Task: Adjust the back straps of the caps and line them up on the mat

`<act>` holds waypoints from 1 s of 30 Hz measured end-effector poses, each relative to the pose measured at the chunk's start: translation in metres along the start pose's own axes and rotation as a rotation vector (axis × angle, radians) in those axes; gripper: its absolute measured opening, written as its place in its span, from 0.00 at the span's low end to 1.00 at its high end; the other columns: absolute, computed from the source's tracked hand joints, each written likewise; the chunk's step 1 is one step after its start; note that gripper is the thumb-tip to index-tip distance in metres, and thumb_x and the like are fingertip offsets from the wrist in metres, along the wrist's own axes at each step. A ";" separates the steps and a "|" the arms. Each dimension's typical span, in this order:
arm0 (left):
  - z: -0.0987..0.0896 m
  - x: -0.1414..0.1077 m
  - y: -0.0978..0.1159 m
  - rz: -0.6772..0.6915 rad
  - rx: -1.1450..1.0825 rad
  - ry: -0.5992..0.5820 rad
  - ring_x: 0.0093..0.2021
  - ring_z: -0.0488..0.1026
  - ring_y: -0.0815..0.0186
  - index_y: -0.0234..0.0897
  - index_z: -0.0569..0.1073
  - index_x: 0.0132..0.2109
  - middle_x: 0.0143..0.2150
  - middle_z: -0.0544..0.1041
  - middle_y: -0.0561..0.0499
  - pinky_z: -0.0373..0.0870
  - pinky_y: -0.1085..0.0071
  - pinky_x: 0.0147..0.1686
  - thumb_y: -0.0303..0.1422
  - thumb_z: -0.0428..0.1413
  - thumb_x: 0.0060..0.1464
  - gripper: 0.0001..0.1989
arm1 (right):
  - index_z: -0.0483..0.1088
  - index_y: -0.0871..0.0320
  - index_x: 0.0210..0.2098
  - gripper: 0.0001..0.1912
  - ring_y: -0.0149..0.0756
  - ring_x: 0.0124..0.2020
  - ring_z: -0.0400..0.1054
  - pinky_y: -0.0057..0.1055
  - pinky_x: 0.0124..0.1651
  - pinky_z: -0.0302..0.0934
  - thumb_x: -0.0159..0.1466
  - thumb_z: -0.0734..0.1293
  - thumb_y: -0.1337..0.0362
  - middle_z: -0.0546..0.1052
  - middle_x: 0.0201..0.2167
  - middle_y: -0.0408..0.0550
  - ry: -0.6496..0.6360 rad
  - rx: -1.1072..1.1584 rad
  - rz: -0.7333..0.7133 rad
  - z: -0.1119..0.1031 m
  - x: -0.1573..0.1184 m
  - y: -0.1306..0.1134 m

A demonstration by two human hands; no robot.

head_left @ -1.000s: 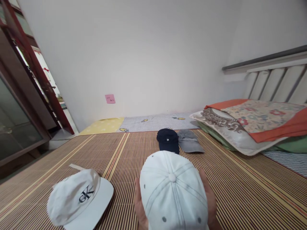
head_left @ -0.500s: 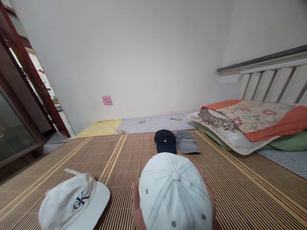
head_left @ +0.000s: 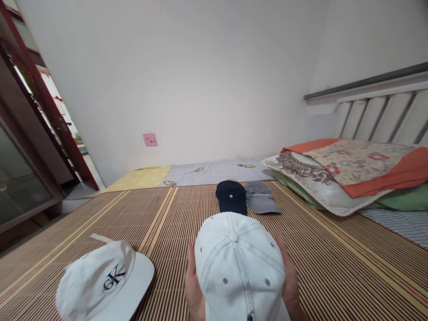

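Note:
A pale, whitish baseball cap (head_left: 239, 263) is held between my two hands at the bottom middle, its crown and top button toward me. My left hand (head_left: 194, 285) grips its left side, and my right hand (head_left: 290, 281) grips the right side; most fingers are hidden behind the cap. To the left lies a white cap with black letters (head_left: 105, 281), brim pointing right. Just beyond the held cap sit a navy cap (head_left: 231, 196) and a grey cap (head_left: 262, 198), side by side and touching.
The caps lie on a striped bamboo mat (head_left: 160, 223) over a bed. Stacked pillows (head_left: 321, 187) with an orange-edged floral cloth (head_left: 364, 160) are at the right, near a radiator (head_left: 384, 116). A pink note (head_left: 150, 139) is on the wall; a glass-fronted cabinet (head_left: 23, 169) stands left.
Between my hands the pale cap has turned and tipped, so its button sits farther left and more of its lower front shows. More of both hands is visible. The other caps stay put.

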State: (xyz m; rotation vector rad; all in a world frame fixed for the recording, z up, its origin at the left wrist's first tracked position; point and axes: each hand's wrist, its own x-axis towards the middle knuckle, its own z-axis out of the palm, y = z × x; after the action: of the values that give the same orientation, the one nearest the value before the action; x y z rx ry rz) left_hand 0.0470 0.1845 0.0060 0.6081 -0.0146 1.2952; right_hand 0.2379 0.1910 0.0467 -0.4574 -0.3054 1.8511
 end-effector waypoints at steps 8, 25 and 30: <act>-0.008 0.000 0.011 -0.070 -0.016 -0.017 0.77 0.52 0.55 0.47 0.71 0.68 0.68 0.73 0.48 0.40 0.59 0.74 0.61 0.37 0.66 0.37 | 0.81 0.58 0.49 0.22 0.53 0.61 0.74 0.52 0.66 0.63 0.65 0.71 0.47 0.86 0.47 0.55 0.007 0.069 0.184 -0.014 0.027 0.013; -0.008 0.003 0.000 -0.143 -0.058 -0.042 0.71 0.65 0.56 0.40 0.82 0.55 0.58 0.82 0.44 0.42 0.54 0.75 0.32 0.40 0.74 0.25 | 0.81 0.55 0.52 0.18 0.48 0.56 0.77 0.44 0.62 0.70 0.70 0.68 0.52 0.86 0.45 0.50 0.217 0.077 -0.081 -0.023 0.031 -0.008; -0.014 0.001 -0.001 -0.100 -0.026 0.149 0.66 0.72 0.53 0.41 0.85 0.50 0.53 0.85 0.45 0.55 0.51 0.73 0.26 0.50 0.69 0.18 | 0.81 0.57 0.52 0.20 0.49 0.56 0.77 0.46 0.61 0.70 0.71 0.66 0.51 0.86 0.47 0.53 0.227 0.059 -0.035 -0.018 0.029 -0.009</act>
State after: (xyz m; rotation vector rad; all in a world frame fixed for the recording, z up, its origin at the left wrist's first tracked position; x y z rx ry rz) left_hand 0.0433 0.1918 -0.0059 0.4826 0.1205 1.2383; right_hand 0.2459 0.2207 0.0299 -0.6115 -0.1046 1.7502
